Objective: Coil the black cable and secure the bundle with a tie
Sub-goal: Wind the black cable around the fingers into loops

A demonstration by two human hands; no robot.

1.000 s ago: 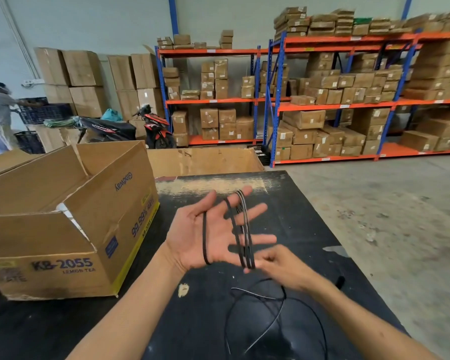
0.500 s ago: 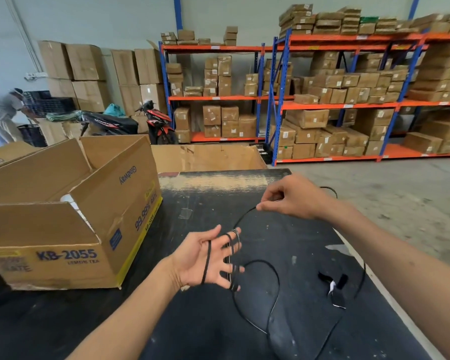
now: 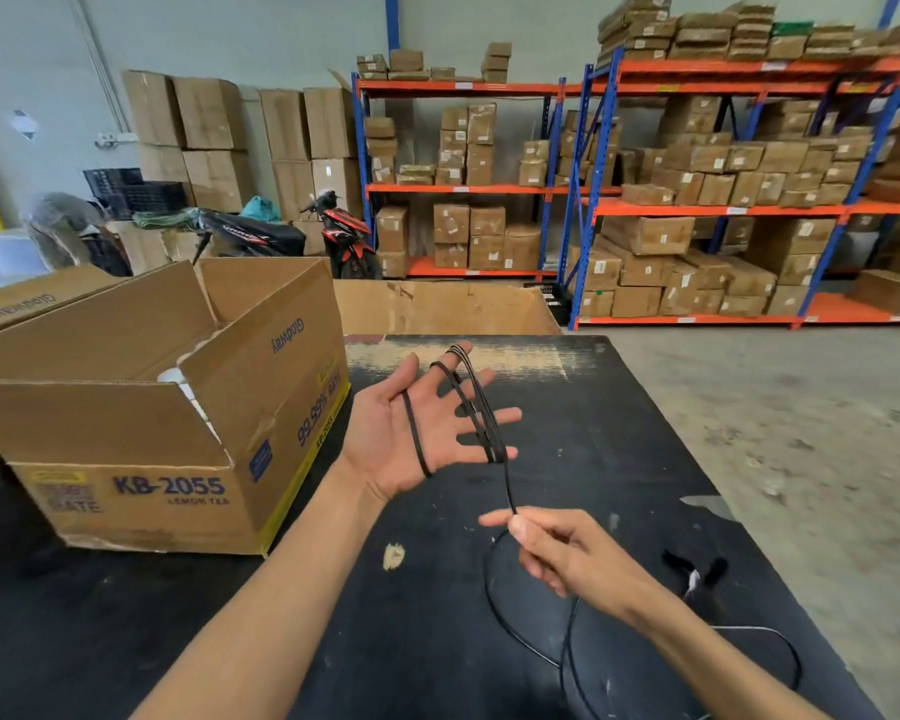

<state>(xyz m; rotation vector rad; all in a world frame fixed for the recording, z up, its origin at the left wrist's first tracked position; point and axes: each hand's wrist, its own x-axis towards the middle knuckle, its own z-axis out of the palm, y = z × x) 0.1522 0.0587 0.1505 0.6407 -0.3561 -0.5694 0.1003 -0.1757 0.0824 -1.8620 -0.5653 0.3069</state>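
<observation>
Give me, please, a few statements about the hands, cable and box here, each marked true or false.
1. The cable is looped around the left hand's spread fingers. True.
2. The right hand is empty. False: it pinches the cable.
3. All of the cable is coiled. False: slack lies on the table.
4. The box on the left is open. True.
5. The right hand is above the left. False: it is lower, nearer the camera.

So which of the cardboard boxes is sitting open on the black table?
The KB-2055 lemon tea box, left of the left hand: flaps up, on the black table. The others sit closed on the racks or stacked by the wall.
</observation>
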